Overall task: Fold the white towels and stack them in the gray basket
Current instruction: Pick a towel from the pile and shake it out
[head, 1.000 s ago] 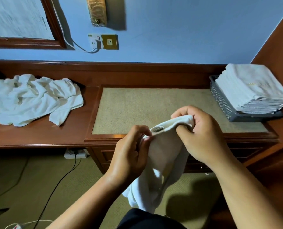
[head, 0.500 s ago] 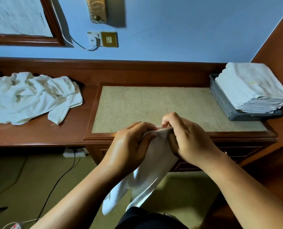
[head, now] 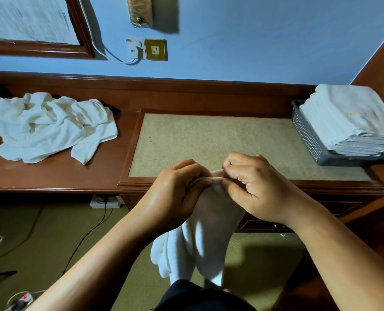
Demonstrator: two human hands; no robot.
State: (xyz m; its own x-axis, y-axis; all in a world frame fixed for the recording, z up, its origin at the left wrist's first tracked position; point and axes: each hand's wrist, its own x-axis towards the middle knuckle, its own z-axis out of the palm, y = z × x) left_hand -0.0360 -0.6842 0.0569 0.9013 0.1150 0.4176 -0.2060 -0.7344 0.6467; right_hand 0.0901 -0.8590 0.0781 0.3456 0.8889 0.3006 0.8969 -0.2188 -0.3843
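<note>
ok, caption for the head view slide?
Left hand and right hand pinch a hanging white cloth towel; folded white towels fill the gray perforated basket.

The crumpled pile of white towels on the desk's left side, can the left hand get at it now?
Probably, once freed: the left hand and right hand both pinch the hanging white towel. Bare brown wooden desk lies between it and the crumpled white towel pile.

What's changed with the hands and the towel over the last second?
The left hand and right hand moved together along the top edge of the white towel, and pinch it side by side; it hangs bunched below them. Both kept their hold. The crumpled towel pile and the folded stack in the gray basket stayed put.
</note>
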